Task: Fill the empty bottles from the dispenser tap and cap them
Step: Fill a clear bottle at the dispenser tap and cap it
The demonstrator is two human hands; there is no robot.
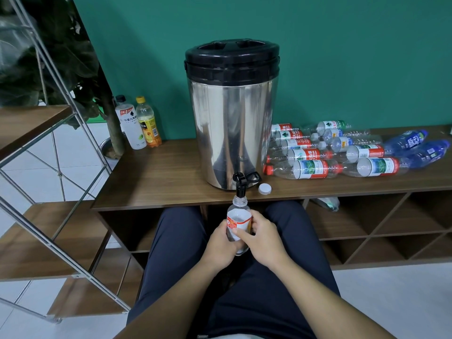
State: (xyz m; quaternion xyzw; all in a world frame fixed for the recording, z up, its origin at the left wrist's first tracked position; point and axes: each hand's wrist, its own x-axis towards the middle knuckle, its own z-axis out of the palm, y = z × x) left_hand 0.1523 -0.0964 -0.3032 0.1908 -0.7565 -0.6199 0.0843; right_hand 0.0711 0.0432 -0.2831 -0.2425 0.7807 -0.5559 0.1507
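Note:
A steel dispenser (232,113) with a black lid stands on the wooden bench (159,182). Its black tap (241,184) juts over the front edge. Directly under the spout I hold a clear bottle (238,216) with a red and white label, its open mouth touching the spout. My left hand (220,243) wraps the bottle's lower part and my right hand (261,236) grips its side. A loose white cap (265,188) lies on the bench right of the tap. Several empty bottles (342,152) lie on their sides to the right.
Two upright drink bottles (139,123) stand at the bench's back left, beside a potted plant's stem (112,123). A metal-framed wooden stair (49,216) rises at the left. Open cubbies (379,223) run below the bench; a crumpled bottle (329,203) lies in one. My knees are under the tap.

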